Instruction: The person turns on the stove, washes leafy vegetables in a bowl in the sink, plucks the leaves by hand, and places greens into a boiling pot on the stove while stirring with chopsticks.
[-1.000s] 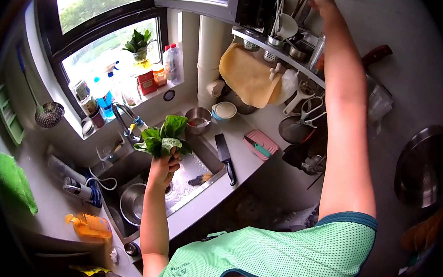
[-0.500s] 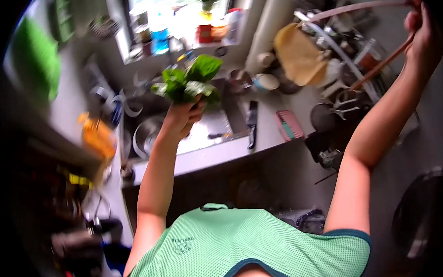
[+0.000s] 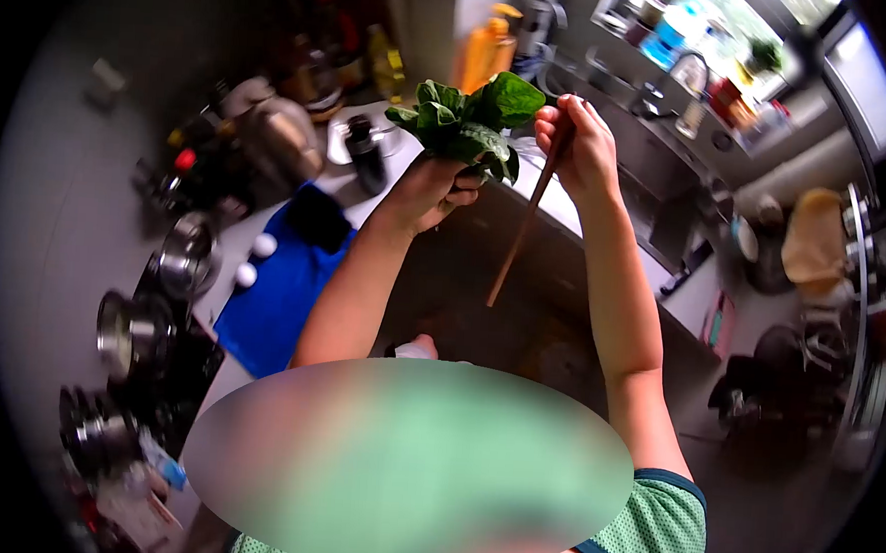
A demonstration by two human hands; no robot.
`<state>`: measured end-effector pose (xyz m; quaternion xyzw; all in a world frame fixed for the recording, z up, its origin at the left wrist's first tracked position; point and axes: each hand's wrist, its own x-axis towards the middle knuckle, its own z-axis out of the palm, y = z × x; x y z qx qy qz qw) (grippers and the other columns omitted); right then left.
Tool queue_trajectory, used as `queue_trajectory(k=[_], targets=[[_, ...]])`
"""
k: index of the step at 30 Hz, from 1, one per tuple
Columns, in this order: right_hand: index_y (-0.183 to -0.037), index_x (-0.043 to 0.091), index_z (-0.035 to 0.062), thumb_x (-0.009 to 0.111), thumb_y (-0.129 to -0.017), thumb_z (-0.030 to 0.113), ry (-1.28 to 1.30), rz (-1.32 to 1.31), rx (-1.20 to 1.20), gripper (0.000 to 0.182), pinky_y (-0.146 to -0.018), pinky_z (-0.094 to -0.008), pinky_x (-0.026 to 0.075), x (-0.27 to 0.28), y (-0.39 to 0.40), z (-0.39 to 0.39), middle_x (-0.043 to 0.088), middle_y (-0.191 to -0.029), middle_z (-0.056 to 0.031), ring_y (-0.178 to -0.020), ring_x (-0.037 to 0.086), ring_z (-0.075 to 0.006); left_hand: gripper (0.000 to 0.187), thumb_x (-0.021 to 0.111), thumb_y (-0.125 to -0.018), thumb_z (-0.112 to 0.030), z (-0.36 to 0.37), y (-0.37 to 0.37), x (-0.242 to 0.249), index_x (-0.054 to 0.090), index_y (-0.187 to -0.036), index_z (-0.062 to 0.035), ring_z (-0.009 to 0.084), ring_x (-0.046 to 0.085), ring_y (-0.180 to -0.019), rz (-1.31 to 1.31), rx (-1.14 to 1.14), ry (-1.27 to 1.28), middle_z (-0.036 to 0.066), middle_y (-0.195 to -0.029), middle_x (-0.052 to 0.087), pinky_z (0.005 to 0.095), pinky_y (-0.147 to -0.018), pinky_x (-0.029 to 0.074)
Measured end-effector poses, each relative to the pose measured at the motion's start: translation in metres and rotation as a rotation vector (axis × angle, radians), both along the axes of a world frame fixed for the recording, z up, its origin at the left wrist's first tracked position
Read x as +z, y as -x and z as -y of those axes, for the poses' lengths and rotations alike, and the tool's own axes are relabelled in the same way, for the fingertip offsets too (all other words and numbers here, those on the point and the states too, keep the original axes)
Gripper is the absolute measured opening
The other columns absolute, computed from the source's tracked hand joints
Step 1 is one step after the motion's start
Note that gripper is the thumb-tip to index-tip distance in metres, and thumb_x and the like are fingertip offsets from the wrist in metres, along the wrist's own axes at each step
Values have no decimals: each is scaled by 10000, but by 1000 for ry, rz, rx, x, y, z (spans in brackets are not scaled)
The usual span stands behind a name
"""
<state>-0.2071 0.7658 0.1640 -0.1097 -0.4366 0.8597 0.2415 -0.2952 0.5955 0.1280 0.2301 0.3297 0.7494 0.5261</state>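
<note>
My left hand is closed round the stems of a bunch of green leaves, whose leaves spread out above the fingers. Close by on the right, my right hand grips the upper end of a long, thin brown stick. The stick slants down and to the left, its lower tip in the air above the dark floor. The leaves reach close to the right fingers; whether they touch, I cannot tell.
A blue cloth with white round items lies on the left counter. Metal pots stand at the far left. The sink, a dark knife and a pink item are on the right. An orange bottle stands behind the leaves.
The view has turned left, towards the blue cloth and pots. My right hand has come down from the rack at the upper right to beside the leaves, holding the brown stick.
</note>
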Motion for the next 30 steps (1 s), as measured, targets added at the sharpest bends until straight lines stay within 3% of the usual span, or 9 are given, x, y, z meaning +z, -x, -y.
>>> queue_trajectory(k=[6, 10, 11, 12, 18, 20, 25, 28, 30], targets=[[-854, 428, 26, 374, -865, 159, 13, -12, 297, 143, -617, -285, 483, 5, 105, 125, 574, -920, -201, -711, 585, -214, 89, 521, -793, -143, 133, 28, 7, 484, -846, -82, 37, 344, -530, 0, 234, 24, -33, -683, 422, 152, -406, 246], [-788, 496, 55, 470, -836, 207, -108, 53, 629, 161, -542, -253, 443, -6, 190, 250, 555, -710, -40, -622, 545, -145, 95, 540, -788, -145, 235, 62, 13, 480, -812, -76, 23, 336, -491, -31, 337, 14, -33, -664, 436, 146, -389, 232], [-777, 513, 76, 494, -827, 215, 26, 97, 673, 148, -508, -240, 419, -5, 205, 275, 501, -647, 3, -582, 516, -121, 75, 533, -789, -128, 256, 68, 15, 480, -799, -76, 18, 340, -491, -20, 365, 16, -32, -662, 435, 141, -391, 233], [-815, 527, 68, 517, -815, 206, -173, -83, 759, 139, -541, -246, 438, -3, 211, 301, 534, -697, -11, -609, 530, -128, 76, 531, -792, -132, 284, 71, 19, 477, -780, -80, 16, 341, -488, -20, 394, 35, -35, -654, 430, 142, -389, 232], [-1029, 471, 47, 461, -841, 220, -140, 87, 724, 256, -636, -234, 450, -13, 220, 422, 565, -903, -78, -726, 557, -145, 87, 534, -794, -161, 401, 87, 24, 498, -759, -90, 22, 338, -473, -48, 653, -67, -34, -607, 434, 158, -404, 262], [-1165, 351, 35, 455, -837, 145, -445, -19, 574, 361, -605, -237, 441, -29, 211, 446, 559, -904, -90, -732, 544, -129, 44, 515, -796, -123, 431, 95, 28, 515, -795, -79, 22, 348, -470, -1, 869, -61, -22, -625, 460, 149, -384, 256], [-1280, 211, 66, 646, -682, 54, -699, -413, 617, 740, -630, -251, 439, -38, 159, 518, 472, -950, -80, -701, 506, -118, 120, 444, -846, -185, 484, 104, 22, 498, -842, -78, 24, 305, -444, 85, 1143, -229, -27, -616, 429, 141, -393, 276], [-1104, 457, 4, 514, -804, 100, -786, -531, 449, 321, -597, -242, 432, -41, 173, 544, 505, -859, -76, -666, 494, -113, 96, 473, -835, -191, 497, 94, 28, 481, -828, -96, 27, 331, -491, 156, 1264, -235, -40, -630, 409, 148, -394, 275], [-937, 528, -12, 437, -854, 134, -419, -423, 432, 190, -525, -212, 410, -27, 177, 571, 522, -770, -75, -603, 478, -94, 78, 495, -825, -179, 512, 87, 24, 480, -834, -104, 24, 346, -513, 166, 1311, -316, -36, -675, 445, 145, -390, 275]])
